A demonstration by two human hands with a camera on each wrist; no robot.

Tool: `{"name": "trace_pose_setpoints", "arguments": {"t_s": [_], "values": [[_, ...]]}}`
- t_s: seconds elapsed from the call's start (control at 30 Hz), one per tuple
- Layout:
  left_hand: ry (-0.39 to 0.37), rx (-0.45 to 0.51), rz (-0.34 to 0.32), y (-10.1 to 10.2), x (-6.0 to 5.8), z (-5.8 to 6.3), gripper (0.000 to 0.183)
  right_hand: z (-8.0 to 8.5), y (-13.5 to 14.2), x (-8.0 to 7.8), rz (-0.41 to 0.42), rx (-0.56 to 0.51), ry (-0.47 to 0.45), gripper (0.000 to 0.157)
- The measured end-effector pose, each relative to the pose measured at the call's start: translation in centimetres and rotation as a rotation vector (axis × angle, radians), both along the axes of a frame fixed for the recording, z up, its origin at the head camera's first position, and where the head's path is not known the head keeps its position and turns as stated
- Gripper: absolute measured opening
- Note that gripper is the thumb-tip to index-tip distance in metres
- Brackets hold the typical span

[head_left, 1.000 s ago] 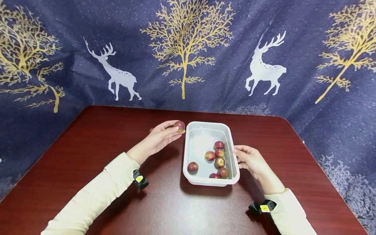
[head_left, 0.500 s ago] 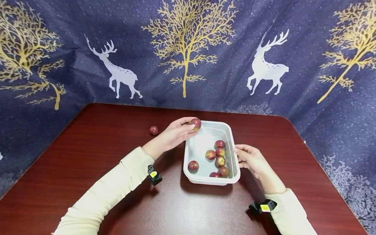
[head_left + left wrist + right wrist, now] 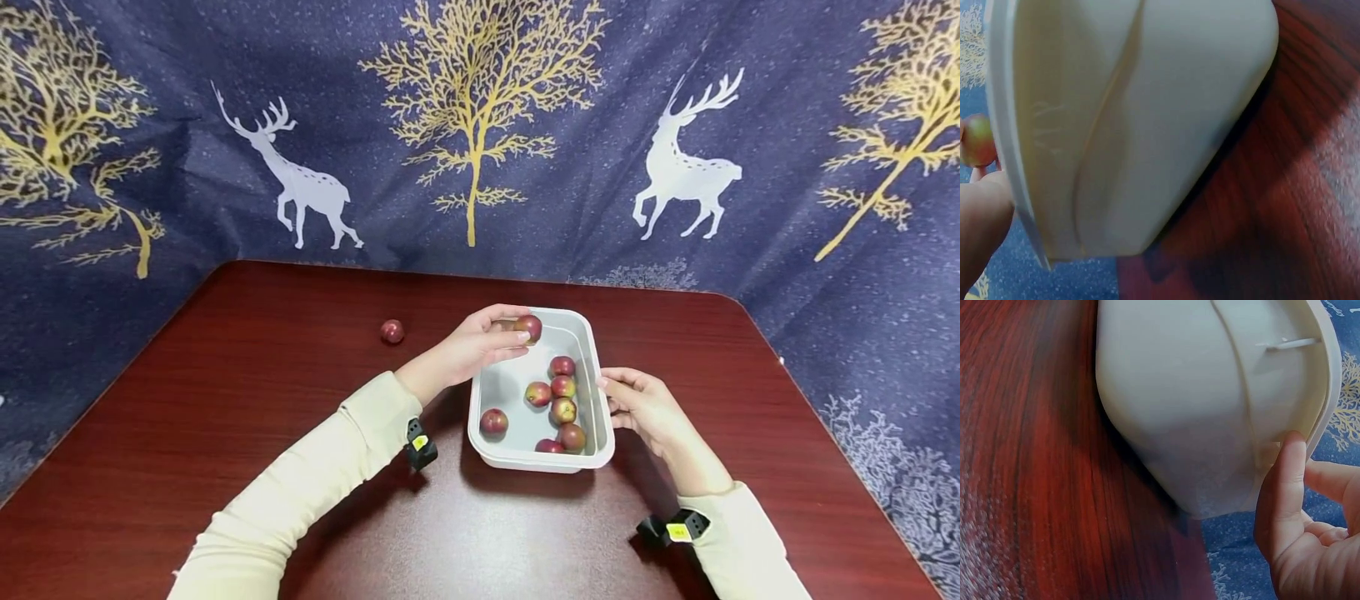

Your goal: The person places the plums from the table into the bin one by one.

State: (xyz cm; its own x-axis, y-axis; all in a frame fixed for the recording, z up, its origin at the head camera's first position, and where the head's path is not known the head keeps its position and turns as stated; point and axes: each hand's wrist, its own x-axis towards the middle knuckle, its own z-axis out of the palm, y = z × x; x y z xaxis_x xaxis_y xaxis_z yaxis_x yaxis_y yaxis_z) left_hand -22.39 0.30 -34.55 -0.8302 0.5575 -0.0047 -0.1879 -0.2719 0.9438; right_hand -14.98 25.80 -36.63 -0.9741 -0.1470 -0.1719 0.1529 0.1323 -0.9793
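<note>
My left hand (image 3: pixel 483 343) is over the far left part of a white plastic container (image 3: pixel 491 457), holding a red-green plum (image 3: pixel 530 327) between thumb and fingers. That plum (image 3: pixel 977 142) also shows past the rim in the left wrist view. Inside the container lie several plums, among them a lone plum (image 3: pixel 493 422) at the near left and a yellowish plum (image 3: pixel 563 411) in the right-hand group. My right hand (image 3: pixel 651 417) grips the container's right rim, thumb on the edge. In the right wrist view a finger (image 3: pixel 1286 487) of it lies against the outer wall.
One more dark red plum (image 3: pixel 392 332) rests on the brown wooden table (image 3: pixel 315 333), left of the container. Behind the table hangs a blue cloth (image 3: pixel 555 217) printed with deer and trees.
My left hand has moved right with the plum, from beside the container to over its inside. The plum left on the table has come into fuller view. My right hand stays at the rim.
</note>
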Motion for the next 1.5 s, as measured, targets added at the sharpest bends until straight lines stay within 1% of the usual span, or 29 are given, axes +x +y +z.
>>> {"name": "trace_pose_setpoints", "arguments": {"t_s": [0.1, 0.3, 0.4, 0.5, 0.63, 0.77, 0.87, 0.97, 1.1, 1.37, 1.5], "values": [[-0.002, -0.052, 0.002, 0.7, -0.1, 0.0, 0.042, 0.0, 0.1, 0.0, 0.001, -0.002, -0.004, 0.047], [0.016, -0.224, 0.025, 2.0, -0.7, -0.1, 0.043, 0.0, 0.2, 0.1, -0.002, -0.003, -0.006, 0.046], [-0.010, -0.287, 0.036, 2.7, -0.8, 0.0, 0.043, 0.0, 0.2, 0.0, -0.001, -0.010, -0.005, 0.045], [-0.021, -0.313, 0.038, 3.2, -0.8, -0.1, 0.043, 0.1, 0.1, 0.0, -0.001, -0.014, -0.005, 0.044], [-0.011, -0.337, 0.048, 3.8, -0.7, -0.4, 0.042, 0.0, 0.1, 0.0, 0.001, -0.013, -0.006, 0.045], [0.016, -0.405, 0.080, 4.1, -0.7, -0.7, 0.041, 0.0, 0.2, 0.0, 0.011, -0.020, -0.003, 0.043], [0.041, -0.449, 0.093, 4.2, -0.7, -0.7, 0.041, 0.0, 0.3, 0.0, 0.013, -0.043, -0.002, 0.037], [0.048, -0.465, 0.092, 4.3, -0.7, -0.7, 0.042, 0.0, 0.3, -0.1, 0.017, -0.061, 0.000, 0.031], [0.050, -0.474, 0.085, 4.3, -0.8, -0.7, 0.042, 0.1, 0.4, -0.1, 0.021, -0.061, 0.003, 0.029], [0.053, -0.466, 0.091, 4.3, -0.8, -0.7, 0.043, 0.0, 0.3, -0.2, 0.005, -0.037, -0.004, 0.039], [0.054, -0.465, 0.078, 4.2, -0.8, -0.6, 0.043, -0.1, 0.3, -0.2, 0.005, -0.034, -0.003, 0.039]]}}
